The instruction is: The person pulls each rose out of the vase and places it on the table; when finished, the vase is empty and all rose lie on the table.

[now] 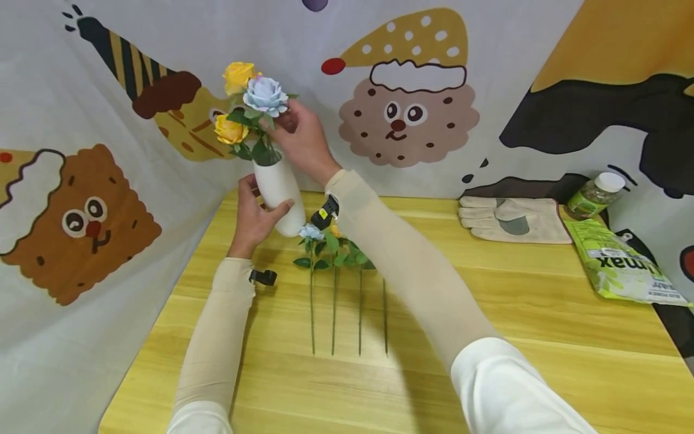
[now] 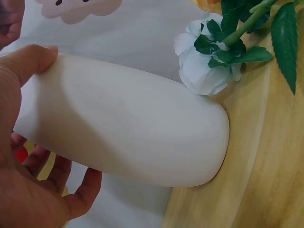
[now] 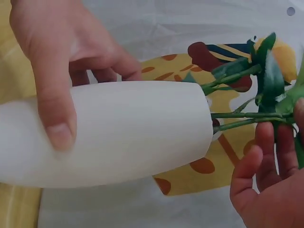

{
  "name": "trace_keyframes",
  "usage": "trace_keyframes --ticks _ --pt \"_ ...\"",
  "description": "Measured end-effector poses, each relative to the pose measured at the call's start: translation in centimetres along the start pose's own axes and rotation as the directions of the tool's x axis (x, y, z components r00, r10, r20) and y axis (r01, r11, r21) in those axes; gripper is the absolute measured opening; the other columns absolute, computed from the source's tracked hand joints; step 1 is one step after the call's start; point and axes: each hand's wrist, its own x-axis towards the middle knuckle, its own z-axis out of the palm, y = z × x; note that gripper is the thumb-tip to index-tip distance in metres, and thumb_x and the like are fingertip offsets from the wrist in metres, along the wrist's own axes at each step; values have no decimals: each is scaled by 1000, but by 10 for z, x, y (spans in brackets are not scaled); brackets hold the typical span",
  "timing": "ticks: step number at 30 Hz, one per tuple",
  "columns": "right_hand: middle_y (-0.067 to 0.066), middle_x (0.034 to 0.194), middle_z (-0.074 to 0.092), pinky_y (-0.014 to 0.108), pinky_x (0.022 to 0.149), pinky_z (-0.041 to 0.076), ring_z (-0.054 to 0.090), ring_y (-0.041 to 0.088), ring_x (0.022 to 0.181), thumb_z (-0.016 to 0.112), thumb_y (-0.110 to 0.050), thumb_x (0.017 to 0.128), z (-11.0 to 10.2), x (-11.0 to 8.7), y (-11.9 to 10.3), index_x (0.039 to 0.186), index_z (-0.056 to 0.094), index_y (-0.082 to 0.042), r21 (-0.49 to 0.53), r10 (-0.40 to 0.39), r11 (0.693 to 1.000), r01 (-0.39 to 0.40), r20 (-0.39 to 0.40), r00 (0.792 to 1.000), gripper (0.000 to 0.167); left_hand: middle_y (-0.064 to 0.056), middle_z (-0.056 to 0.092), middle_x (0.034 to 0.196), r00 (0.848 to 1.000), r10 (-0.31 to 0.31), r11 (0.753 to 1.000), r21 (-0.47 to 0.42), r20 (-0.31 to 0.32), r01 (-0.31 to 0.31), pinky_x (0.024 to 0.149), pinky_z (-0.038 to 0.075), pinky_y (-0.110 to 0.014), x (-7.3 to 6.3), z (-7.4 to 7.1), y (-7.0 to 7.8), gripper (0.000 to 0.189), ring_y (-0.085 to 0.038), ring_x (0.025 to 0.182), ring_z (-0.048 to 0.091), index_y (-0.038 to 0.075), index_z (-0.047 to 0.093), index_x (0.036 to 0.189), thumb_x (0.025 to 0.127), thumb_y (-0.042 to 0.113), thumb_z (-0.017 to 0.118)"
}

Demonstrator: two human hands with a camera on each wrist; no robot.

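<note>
A white vase (image 1: 279, 193) stands slightly tilted in the head view, its base at the table. My left hand (image 1: 255, 220) grips its side, thumb across the front and fingers round the far side. From its mouth rise two yellow roses (image 1: 231, 129) and a light blue rose (image 1: 265, 95). My right hand (image 1: 303, 141) holds the blue rose by its stem, just below the bloom. In the right wrist view, green stems (image 3: 247, 115) run into the vase mouth, with my right fingertips at the leaves. Leaves partly hide those fingertips.
Several more roses (image 1: 311, 232) lie side by side on the wooden table (image 1: 303, 392), stems toward me, partly under my right forearm. At the right are a work glove (image 1: 542, 222), a lidded jar (image 1: 595, 196) and a green packet (image 1: 623, 262). A printed cloth (image 1: 303, 36) hangs behind.
</note>
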Motion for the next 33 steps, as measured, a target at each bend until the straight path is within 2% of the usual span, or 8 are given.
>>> trace_keyframes --ticks 4,11,16,19,24,27,30,33 --pt "9 109 69 22 85 58 68 17 94 69 -17 104 2 0 -2 138 61 -7 -53 24 998 -23 26 999 36 -18 42 149 1000 -3 1000 6 3 3 106 50 -60 -1 0 1 93 -33 132 50 7 30 151 83 28 91" --pt "6 122 73 22 90 56 67 15 109 74 -16 101 5 1 3 129 70 -9 -60 59 997 -54 80 995 30 -18 41 148 1000 -7 1000 18 2 7 106 50 -61 -2 1 1 92 -34 132 50 8 31 151 84 30 90" --pt "7 126 73 24 93 56 67 16 115 71 -12 102 4 2 5 130 70 -9 -82 66 995 -53 173 983 29 -18 42 148 1000 1 999 32 -2 -1 105 50 -61 -2 1 2 92 -34 131 50 8 31 150 84 33 90" --pt "8 127 71 25 96 55 65 17 117 69 -4 99 1 2 10 130 67 -8 -71 68 996 -54 208 976 31 -18 41 148 1000 0 999 33 -2 0 105 51 -62 -1 0 1 93 -34 131 50 8 31 150 84 34 90" --pt "11 120 66 26 92 59 69 19 110 72 6 92 1 1 22 118 55 -4 -12 103 995 -103 218 971 32 -19 41 147 1000 -1 1000 13 2 1 103 51 -61 -1 -1 -1 91 -34 130 51 7 31 150 84 30 90" --pt "11 119 68 24 91 59 71 20 107 74 6 91 4 1 26 126 57 -5 -25 115 993 -113 214 970 41 -19 41 147 1000 1 1000 4 8 -1 103 52 -60 -1 0 -2 90 -34 130 51 6 31 150 84 28 89" --pt "11 120 72 24 92 58 70 19 107 74 3 93 5 2 28 140 59 -7 -75 94 994 -80 205 974 50 -18 41 148 1000 6 1000 4 11 -6 103 52 -60 0 0 -1 90 -34 130 50 7 31 150 85 28 89" --pt "10 120 74 25 93 57 71 18 109 72 -1 97 6 2 26 142 60 -9 -108 77 992 -57 190 979 47 -18 42 148 1000 13 1000 4 11 -13 103 52 -61 0 0 0 90 -34 130 50 7 31 151 85 29 89"
